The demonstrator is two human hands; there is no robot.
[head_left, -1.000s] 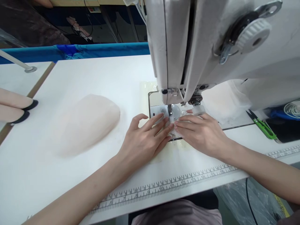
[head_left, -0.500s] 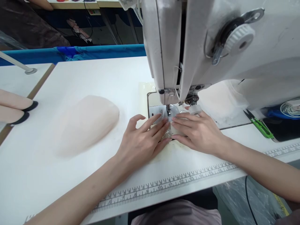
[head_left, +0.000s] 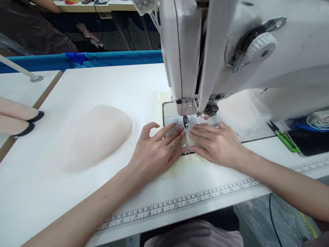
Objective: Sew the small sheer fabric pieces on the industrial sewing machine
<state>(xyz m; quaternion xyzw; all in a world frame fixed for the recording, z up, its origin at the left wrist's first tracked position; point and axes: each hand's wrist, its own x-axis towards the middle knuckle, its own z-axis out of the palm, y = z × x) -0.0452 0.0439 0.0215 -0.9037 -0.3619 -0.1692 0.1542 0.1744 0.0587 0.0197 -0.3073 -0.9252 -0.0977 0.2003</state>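
Left hand (head_left: 154, 152), right hand (head_left: 218, 145) — fabric (head_left: 187, 146), perhaps

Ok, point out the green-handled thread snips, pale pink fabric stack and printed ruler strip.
green-handled thread snips (head_left: 286, 141): head view, green handle.
pale pink fabric stack (head_left: 95, 137): head view, top middle.
printed ruler strip (head_left: 180, 205): head view, numbered markings.

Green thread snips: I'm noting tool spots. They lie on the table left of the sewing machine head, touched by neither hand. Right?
Wrong side. The head view shows the green thread snips lying on the table to the right of the sewing machine head. Neither hand touches them: the left hand and the right hand press flat on the sheer fabric under the head.
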